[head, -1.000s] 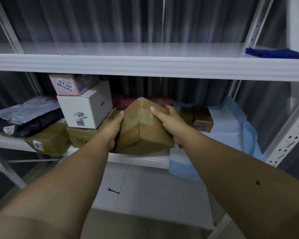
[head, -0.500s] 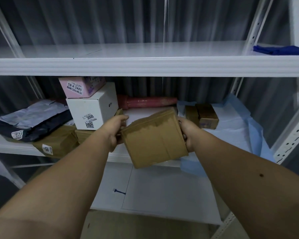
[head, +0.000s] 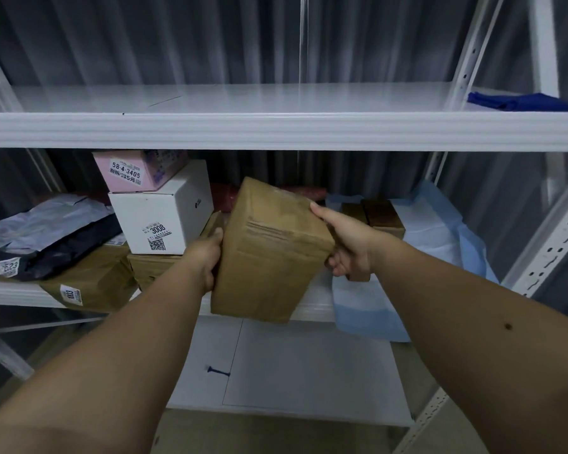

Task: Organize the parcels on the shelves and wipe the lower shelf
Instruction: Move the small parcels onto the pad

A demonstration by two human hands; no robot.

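between both hands (head: 205, 257) (head: 350, 245), arms outstretched, tilted brown parcel (head: 269, 253) gripped.

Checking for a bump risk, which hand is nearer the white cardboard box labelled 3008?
Left. The left hand grips the brown parcel beside the white cardboard box; the right hand holds the parcel's far side.

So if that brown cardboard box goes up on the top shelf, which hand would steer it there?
Probably the right hand: its fingers wrap the brown cardboard box from top edge to underside, while the left hand only steadies its side. The white top shelf has bare space.
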